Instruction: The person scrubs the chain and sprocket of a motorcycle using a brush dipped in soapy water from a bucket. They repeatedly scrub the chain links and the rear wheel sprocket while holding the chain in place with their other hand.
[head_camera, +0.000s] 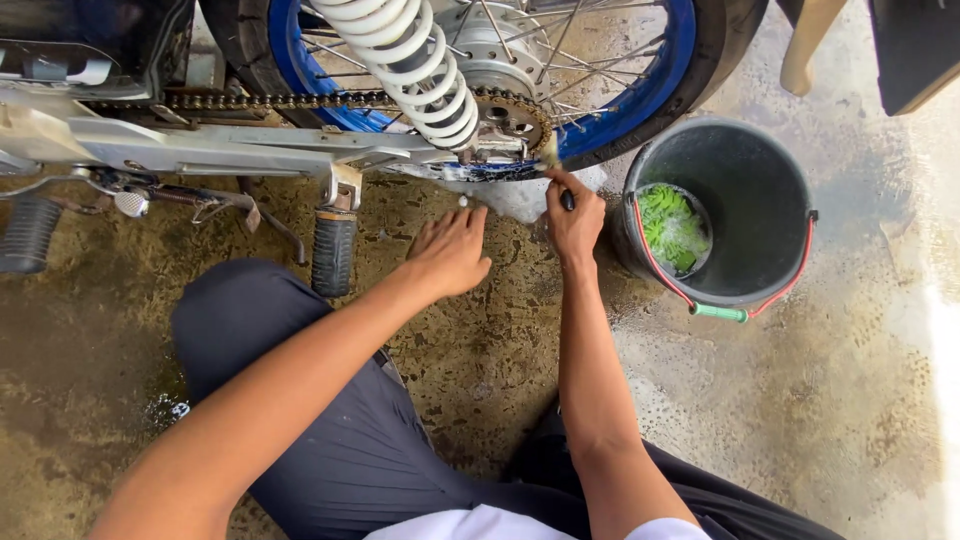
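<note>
The right hand (574, 222) is closed around the dark handle of a small brush (553, 160), with the fingers pressed together on it, and the brush stands almost upright out of the fist. Its long axis runs from the hand up and a little to the left, so the pale bristles touch the lower part of the rear wheel (640, 100), just beside the sprocket (512, 118) and the end of the chain (280, 100). The left hand (450, 250) holds nothing: it lies flat with the fingers spread, palm down, near the wet floor (480, 350) just below the swingarm (250, 150). Of the two hands the right one is nearer to the sprocket (the left one is lower and more to the left, close to the black footpeg (333, 250)). The white coil spring (420, 60) crosses in front of the wheel above both hands. To the right of the right hand, near but not touching it, stands a dark bucket (760, 170) with a red handle and something green in soapy water inside.
</note>
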